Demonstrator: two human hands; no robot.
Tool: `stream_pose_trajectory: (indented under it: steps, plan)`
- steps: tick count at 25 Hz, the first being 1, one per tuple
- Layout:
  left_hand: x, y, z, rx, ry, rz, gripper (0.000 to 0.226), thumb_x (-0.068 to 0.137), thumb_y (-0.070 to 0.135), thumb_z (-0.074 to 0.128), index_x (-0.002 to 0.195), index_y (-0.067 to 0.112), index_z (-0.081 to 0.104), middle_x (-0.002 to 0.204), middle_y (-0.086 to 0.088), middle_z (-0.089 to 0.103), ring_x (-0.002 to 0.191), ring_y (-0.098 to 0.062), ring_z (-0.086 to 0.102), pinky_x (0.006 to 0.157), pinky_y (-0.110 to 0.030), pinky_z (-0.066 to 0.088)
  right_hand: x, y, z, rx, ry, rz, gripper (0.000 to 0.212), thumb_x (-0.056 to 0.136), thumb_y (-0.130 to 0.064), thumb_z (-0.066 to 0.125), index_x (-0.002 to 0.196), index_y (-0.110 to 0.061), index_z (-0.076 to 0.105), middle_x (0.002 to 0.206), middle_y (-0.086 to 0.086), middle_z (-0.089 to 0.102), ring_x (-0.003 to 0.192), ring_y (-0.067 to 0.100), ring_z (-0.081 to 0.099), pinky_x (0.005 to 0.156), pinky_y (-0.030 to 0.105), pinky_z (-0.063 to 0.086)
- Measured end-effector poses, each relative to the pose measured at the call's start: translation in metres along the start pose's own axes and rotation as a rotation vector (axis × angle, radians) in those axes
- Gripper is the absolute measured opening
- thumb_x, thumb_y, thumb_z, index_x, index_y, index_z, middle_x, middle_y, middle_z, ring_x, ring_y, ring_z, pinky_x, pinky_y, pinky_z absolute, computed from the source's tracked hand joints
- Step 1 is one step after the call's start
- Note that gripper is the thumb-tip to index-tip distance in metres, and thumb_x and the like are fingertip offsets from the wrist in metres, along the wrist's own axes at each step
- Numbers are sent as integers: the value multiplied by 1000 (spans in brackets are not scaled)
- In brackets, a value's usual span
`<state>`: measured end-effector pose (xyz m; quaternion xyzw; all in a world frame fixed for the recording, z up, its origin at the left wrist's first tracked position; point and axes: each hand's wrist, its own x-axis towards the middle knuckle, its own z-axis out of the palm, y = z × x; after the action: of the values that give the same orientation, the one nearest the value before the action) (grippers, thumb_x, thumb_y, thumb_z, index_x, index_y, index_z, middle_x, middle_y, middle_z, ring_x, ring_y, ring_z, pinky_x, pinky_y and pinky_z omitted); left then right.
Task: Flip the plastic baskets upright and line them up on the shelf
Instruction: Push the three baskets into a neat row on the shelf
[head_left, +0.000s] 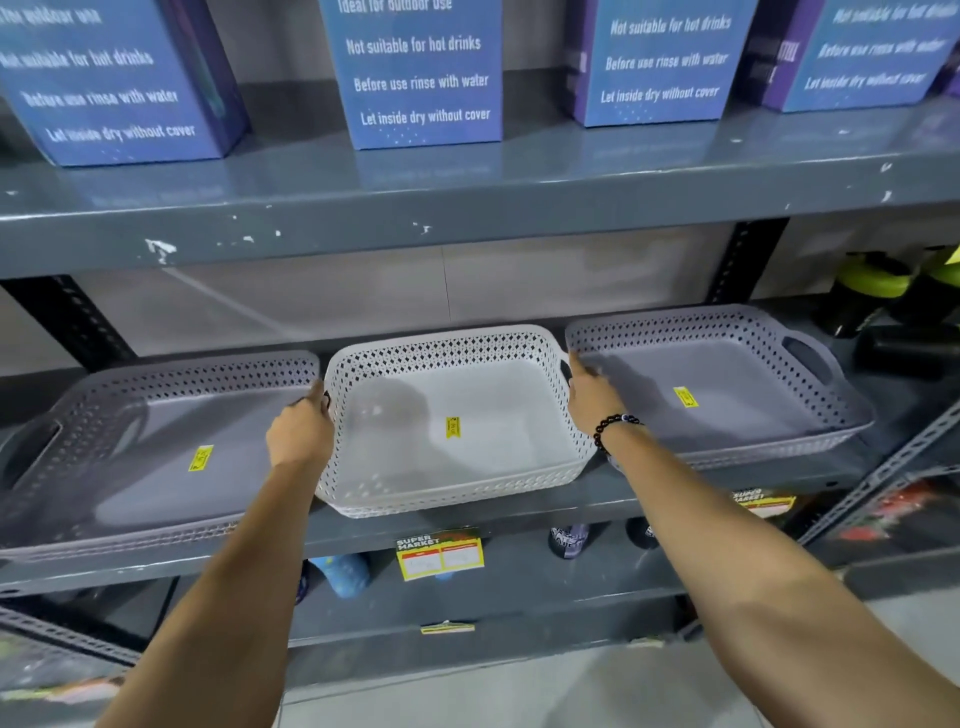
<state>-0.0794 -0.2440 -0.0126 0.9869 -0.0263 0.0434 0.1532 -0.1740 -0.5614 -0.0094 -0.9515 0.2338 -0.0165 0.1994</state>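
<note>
Three shallow perforated plastic baskets stand upright in a row on the grey middle shelf (519, 512). The white basket (467, 467) is in the centre, with a grey basket (171, 499) to its left and another grey basket (737, 415) to its right. Each has a yellow sticker on its floor. My left hand (301, 431) grips the white basket's left handle. My right hand (592, 395), with a dark bead bracelet at the wrist, holds its right handle. The white basket's front edge slightly overhangs the shelf lip.
Blue printed boxes (421, 73) stand on the shelf above. Black and green bottles (872, 296) sit at the far right of the middle shelf. A price tag (439, 556) hangs on the shelf edge, with bottles (343, 574) on the shelf below.
</note>
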Motion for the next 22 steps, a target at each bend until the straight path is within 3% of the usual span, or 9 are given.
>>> stream_pose_trajectory:
  steps: [22]
  plan:
    - [0,4,7,-37,32,-19,42,101,16,31,141,21,42,106,-29,66,96,-44,62,77,-45,51,0,1,-1,17,-4,30,62,91,-1,38,149,-11,16,138,28,44,124,38,47,102,44,38]
